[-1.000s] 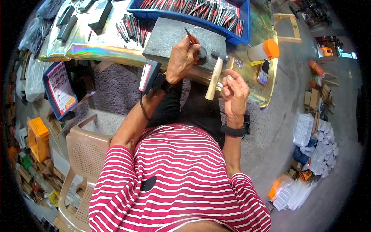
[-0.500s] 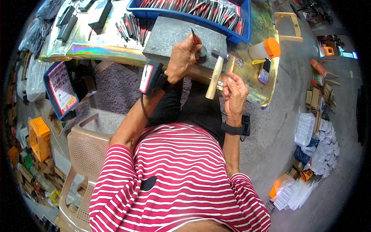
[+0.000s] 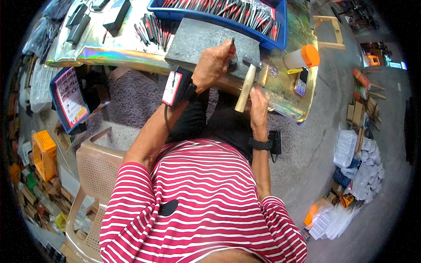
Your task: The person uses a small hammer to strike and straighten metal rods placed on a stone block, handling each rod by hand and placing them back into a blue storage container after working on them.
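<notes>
My left hand (image 3: 209,68) is closed on a slim black-and-red tool (image 3: 232,45), its kind hard to make out, held upright over a grey stone block (image 3: 190,38). Beneath these fingers, a small dark round piece (image 3: 232,58) is partly hidden. A hammer (image 3: 246,87) with a pale wooden handle has its metal head at the block's right end, and its handle reaches toward me past the bench edge. My right hand (image 3: 258,107) has its fingers curled against the right side of that handle, some of them hidden behind it.
Behind the block, a blue tray (image 3: 193,15) holds many red-and-black tools. More such tools (image 3: 151,31) lie to its left. An orange-capped container (image 3: 302,56) and a phone (image 3: 301,82) are at the right. A beige plastic chair (image 3: 98,168) stands left of me.
My right hand has come left to the hammer handle, its fingers no longer pinched beside it. My left hand and its tool have shifted slightly right; the view also shifted a little.
</notes>
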Motion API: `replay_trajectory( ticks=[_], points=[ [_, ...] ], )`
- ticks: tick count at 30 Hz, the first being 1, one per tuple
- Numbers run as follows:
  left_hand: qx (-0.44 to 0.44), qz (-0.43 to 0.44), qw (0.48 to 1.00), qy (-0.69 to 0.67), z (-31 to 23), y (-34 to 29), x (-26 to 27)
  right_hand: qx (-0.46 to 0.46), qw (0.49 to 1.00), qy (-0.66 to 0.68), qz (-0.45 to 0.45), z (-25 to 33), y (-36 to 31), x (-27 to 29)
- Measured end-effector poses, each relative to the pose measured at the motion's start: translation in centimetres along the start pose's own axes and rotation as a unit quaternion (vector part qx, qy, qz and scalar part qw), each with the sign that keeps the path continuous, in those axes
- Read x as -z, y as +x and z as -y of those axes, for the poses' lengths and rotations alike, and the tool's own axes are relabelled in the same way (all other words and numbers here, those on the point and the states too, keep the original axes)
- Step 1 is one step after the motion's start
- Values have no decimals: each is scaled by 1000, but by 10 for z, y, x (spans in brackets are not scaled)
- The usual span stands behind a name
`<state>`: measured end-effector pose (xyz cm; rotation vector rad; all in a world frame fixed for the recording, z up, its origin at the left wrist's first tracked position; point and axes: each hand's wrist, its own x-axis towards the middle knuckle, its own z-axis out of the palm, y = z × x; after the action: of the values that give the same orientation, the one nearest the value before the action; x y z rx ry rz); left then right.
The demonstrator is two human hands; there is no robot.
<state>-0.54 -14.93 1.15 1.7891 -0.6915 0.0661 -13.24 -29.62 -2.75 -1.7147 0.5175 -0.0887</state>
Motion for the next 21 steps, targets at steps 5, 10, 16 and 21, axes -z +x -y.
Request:
replay_trajectory(
  ticks=[5,10,16,21],
  points=[
    [-85,8,995,58,0,2,2,7,989,142,28,8,0,-7],
    [-86,23,994,55,3,2,3,-73,958,260,94,30,-6,-20],
    [-107,4,993,51,1,0,0,-80,961,262,46,38,-3,-17],
    [-135,-5,990,33,5,1,-1,-34,993,115,14,86,-17,-1]
  ],
)
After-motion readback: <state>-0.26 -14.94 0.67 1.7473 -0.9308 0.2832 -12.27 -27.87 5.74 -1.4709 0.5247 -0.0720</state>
